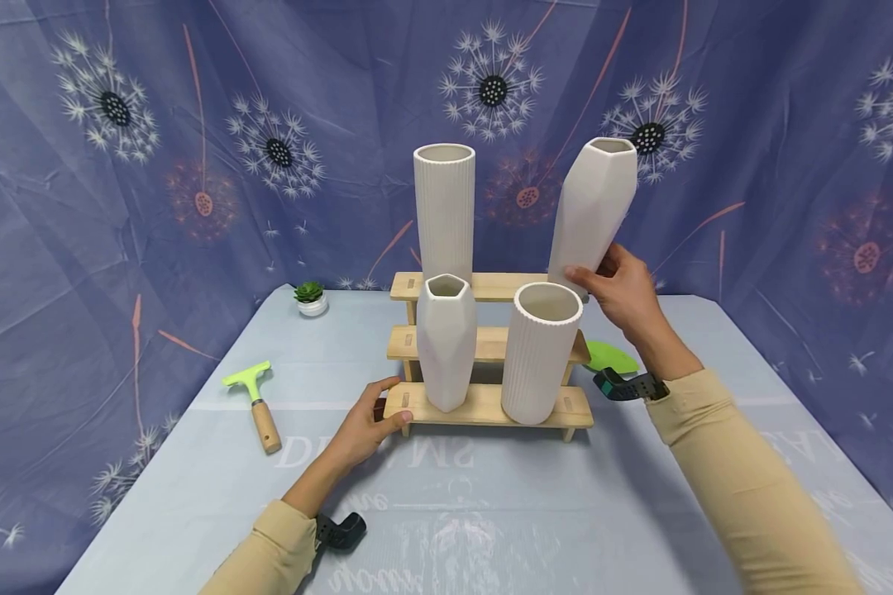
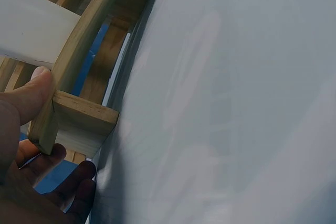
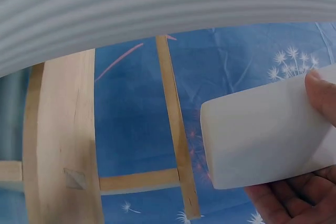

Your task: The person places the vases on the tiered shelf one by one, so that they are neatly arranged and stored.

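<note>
My right hand (image 1: 625,289) grips a white faceted vase (image 1: 594,211) near its base, thumb on the front. That vase tilts to the right at the right end of the stand's top tier; in the right wrist view its base (image 3: 210,145) is apart from the wooden frame. My left hand (image 1: 368,421) pinches the left end of the wooden three-tier stand (image 1: 484,405), thumb (image 2: 39,77) on top and fingers below. A tall ribbed vase (image 1: 445,215) stands on the top tier's left. On the bottom tier stand another faceted vase (image 1: 446,347) and a wider ribbed vase (image 1: 542,355).
A green squeegee with a wooden handle (image 1: 265,426) lies on the table left of the stand. Farther back sits a small potted succulent (image 1: 310,297). A bright green flat object (image 1: 612,357) lies partly hidden behind the stand's right side. Patterned blue cloth (image 1: 342,99) hangs behind the table.
</note>
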A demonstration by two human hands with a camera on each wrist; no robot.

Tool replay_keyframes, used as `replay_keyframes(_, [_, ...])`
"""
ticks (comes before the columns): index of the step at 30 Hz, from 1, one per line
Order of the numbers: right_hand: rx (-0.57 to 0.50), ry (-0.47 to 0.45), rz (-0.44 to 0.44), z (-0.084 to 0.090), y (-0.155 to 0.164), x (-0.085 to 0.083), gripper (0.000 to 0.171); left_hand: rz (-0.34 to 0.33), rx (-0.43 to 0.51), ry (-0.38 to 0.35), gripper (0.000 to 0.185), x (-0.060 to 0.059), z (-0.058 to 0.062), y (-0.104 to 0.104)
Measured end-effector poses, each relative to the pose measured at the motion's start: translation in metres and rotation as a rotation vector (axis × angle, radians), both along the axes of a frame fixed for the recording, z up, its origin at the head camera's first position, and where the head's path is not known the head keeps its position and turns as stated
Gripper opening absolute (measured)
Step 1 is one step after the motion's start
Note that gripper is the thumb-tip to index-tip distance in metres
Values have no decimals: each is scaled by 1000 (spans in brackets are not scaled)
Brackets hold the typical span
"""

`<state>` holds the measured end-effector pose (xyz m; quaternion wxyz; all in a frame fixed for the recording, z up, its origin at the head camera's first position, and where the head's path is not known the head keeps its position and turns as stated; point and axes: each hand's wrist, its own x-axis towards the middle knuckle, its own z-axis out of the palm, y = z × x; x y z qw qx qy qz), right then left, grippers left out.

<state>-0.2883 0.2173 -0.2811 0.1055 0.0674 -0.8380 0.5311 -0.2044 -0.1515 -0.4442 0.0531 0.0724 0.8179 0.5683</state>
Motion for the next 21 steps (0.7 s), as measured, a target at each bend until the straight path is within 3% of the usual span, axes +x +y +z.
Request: replay_keyframes(21, [45, -22, 76, -1, -9, -25, 80, 10, -18, 20, 68, -1, -3, -1])
